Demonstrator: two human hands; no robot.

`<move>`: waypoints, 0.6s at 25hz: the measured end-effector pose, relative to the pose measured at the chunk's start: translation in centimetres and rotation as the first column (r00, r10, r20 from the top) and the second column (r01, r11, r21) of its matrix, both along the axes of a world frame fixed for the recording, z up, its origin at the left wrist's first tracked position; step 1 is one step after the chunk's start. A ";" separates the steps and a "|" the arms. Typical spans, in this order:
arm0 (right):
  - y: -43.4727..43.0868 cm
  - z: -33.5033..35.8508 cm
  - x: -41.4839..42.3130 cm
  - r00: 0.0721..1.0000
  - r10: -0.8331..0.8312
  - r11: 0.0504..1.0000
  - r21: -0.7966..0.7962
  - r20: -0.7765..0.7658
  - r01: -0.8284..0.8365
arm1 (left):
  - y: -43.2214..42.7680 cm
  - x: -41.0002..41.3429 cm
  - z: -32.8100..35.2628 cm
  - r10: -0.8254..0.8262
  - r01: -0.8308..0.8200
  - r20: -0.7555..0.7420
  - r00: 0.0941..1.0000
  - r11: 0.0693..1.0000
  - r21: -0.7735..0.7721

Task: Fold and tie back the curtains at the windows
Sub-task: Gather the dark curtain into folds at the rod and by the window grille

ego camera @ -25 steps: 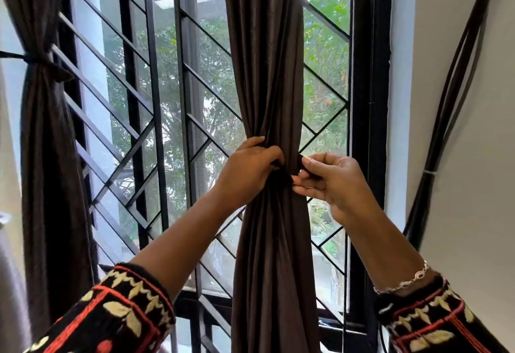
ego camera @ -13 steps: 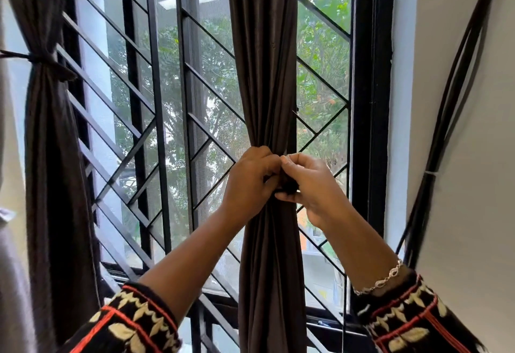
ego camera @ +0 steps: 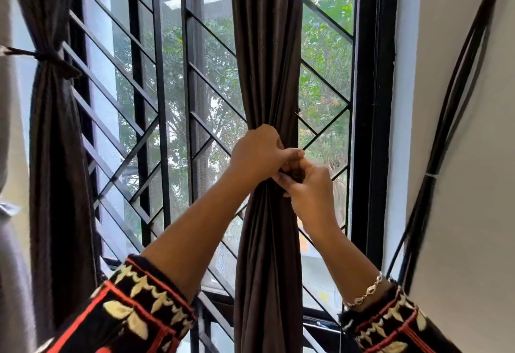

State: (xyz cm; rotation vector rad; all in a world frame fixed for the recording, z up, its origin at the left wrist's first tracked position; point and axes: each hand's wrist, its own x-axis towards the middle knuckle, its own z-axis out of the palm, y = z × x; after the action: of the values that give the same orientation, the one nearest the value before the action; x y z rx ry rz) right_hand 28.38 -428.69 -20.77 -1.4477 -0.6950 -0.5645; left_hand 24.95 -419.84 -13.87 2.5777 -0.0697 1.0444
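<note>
A dark brown curtain (ego camera: 267,46) hangs gathered into a narrow column in front of the barred window (ego camera: 172,101). My left hand (ego camera: 257,153) grips the gathered fabric at its narrow waist, fingers curled over it. My right hand (ego camera: 309,188) sits just below and to the right, pinching a dark tie band (ego camera: 292,175) at the same spot. Most of the band is hidden between my fingers. A second brown curtain (ego camera: 55,157) at the far left is bunched and held by a dark tie (ego camera: 53,58).
Black window grille bars run diagonally behind the curtain. A thick black window frame (ego camera: 373,101) stands at the right. A bundle of black cables (ego camera: 451,107) runs down the white wall (ego camera: 473,213) on the right. Grey fabric (ego camera: 11,241) shows at the left edge.
My two hands have come together at the curtain's waist; the right hand moved left and under the left hand's fingers. The view has shifted slightly.
</note>
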 end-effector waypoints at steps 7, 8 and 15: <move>-0.6 -0.7 -1.2 0.988 0.148 0.989 0.025 0.048 -0.149 | 1.0 -1.2 0.8 -0.172 0.136 -0.137 0.975 0.961 -0.243; -0.6 -0.8 -1.1 0.982 0.183 0.980 0.066 0.051 -0.186 | 1.3 -1.4 0.9 -0.217 0.170 -0.155 0.964 0.947 -0.274; -0.3 -1.6 0.1 0.975 0.018 1.000 0.001 0.222 -0.019 | 4.2 0.0 -0.2 -0.389 0.341 -0.048 0.920 0.854 -0.392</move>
State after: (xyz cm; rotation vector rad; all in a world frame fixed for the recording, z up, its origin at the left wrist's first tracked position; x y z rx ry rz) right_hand 28.50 -428.97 -22.35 -1.3861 -0.8824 -0.7202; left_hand 24.97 -415.64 -14.09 2.1583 -0.2883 0.6726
